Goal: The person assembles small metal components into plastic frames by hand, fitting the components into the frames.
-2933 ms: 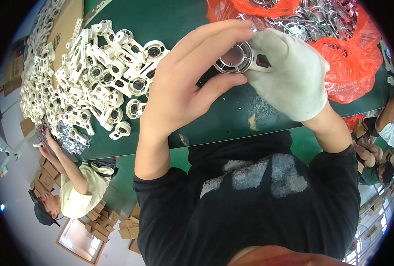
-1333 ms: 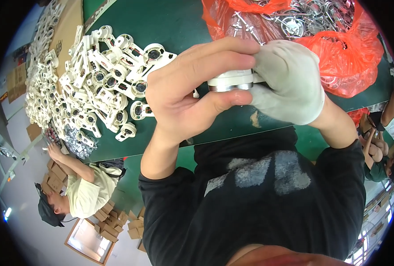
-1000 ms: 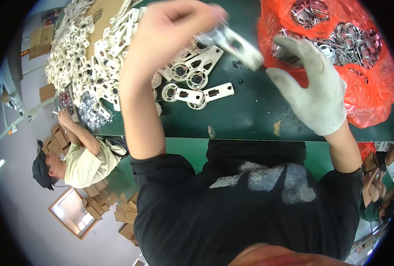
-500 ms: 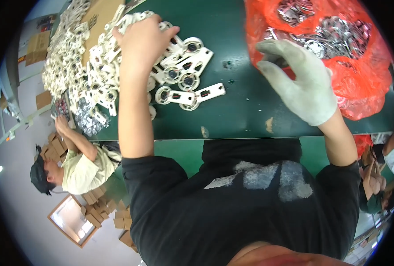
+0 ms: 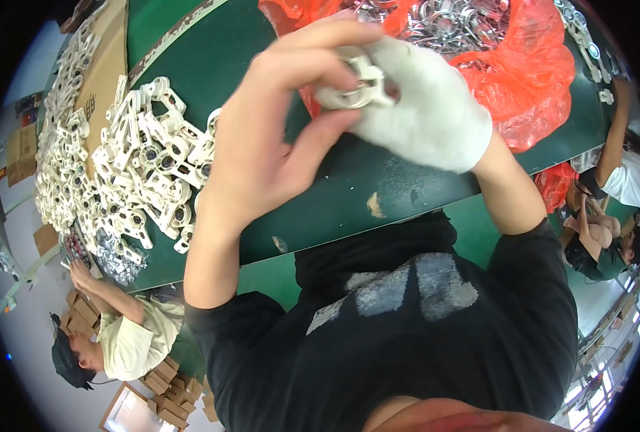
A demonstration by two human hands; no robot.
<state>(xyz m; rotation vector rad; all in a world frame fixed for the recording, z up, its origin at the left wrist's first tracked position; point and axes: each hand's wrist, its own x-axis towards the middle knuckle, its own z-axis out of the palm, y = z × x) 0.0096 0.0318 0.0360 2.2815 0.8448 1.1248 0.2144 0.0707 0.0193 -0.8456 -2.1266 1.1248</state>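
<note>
Above the green table [image 5: 327, 194], a small white plastic part [image 5: 369, 85] with a round ring end is between my hands. My bare left hand [image 5: 262, 137] pinches it between thumb and fingers. From the other side, my right hand [image 5: 435, 108], in a pale glove, closes round the same part, and its fingertips are partly hidden behind it. A heap of similar white plastic parts [image 5: 154, 155] lies to the left of my left forearm. Beyond my right hand, shiny metal rings [image 5: 457, 29] fill an open red plastic bag [image 5: 529, 83].
More white parts [image 5: 60, 173] spread along a cardboard sheet [image 5: 107, 68] at the far left. A clear bag of small pieces [image 5: 120, 258] lies near the table edge. One person [image 5: 122, 324] works at the left; other people [image 5: 619, 165] sit at the right.
My left hand has moved right from the white heap and now holds a part. The right hand, open before, has closed round that part. The view has shifted.
</note>
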